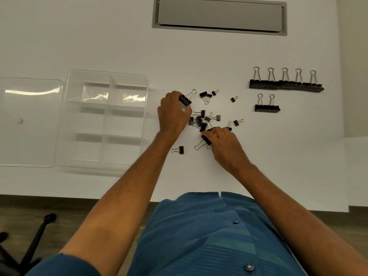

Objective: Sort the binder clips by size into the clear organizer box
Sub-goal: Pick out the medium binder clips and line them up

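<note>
A heap of small and medium black binder clips (205, 119) lies mid-table. My left hand (173, 112) grips a medium binder clip (185, 100) at the heap's far left edge. My right hand (225, 145) pinches another medium binder clip (205, 140) at the heap's near edge. The clear organizer box (65, 124) stands to the left, its compartments holding no clips. Large binder clips stand in a row (286, 84) at the right, with two more large clips (267, 108) in front of them.
The box's clear lid (29, 122) lies flat left of the box. A grey cable hatch (219, 14) is set into the table's far side. One stray clip (178, 150) lies near my left forearm. A chair base (29, 250) shows on the floor, lower left.
</note>
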